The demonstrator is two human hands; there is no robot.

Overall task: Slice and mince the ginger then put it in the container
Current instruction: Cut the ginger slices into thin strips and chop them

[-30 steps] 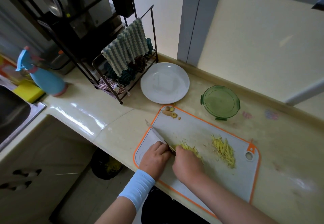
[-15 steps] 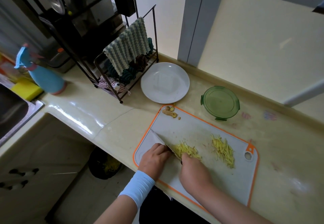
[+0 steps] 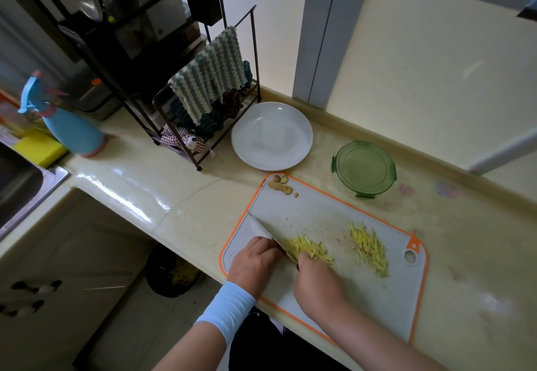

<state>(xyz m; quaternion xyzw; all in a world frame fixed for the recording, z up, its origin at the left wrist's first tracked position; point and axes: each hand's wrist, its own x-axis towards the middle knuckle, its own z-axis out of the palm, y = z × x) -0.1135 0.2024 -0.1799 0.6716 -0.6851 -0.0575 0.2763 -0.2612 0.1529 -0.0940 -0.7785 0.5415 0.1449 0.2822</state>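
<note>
1. My right hand (image 3: 318, 285) is nearest to me. It is closed round the handle of the knife (image 3: 257, 227), and only a dark tip of the handle shows.
2. My left hand (image 3: 255, 263), with a pale blue wristband (image 3: 229, 309) behind it, lies against the back of the blade with its fingers bent. I cannot tell whether it pinches the blade or only presses on it.
3. The blade slants from my right hand past my left fingertips and away to the left, low over the cutting board (image 3: 313, 208).
4. The ginger shreds (image 3: 309, 248) lie against the blade, just beyond my right hand.
5. A second heap of ginger (image 3: 369, 250) sits to the right of that hand, apart from the first.
6. A few ginger offcuts (image 3: 279, 185) rest on the board's far corner, beyond my left hand.
7. The green container (image 3: 363, 167) stands on the tabletop (image 3: 174, 196), beyond my right hand and just off the board's far edge.
8. A white plate (image 3: 271, 135) lies beyond my left hand, near the board's corner.
9. Farther left are a rack (image 3: 203, 126) hung with a striped cloth (image 3: 209, 80), a blue spray bottle (image 3: 72, 129) and a yellow sponge (image 3: 40, 150).
</note>
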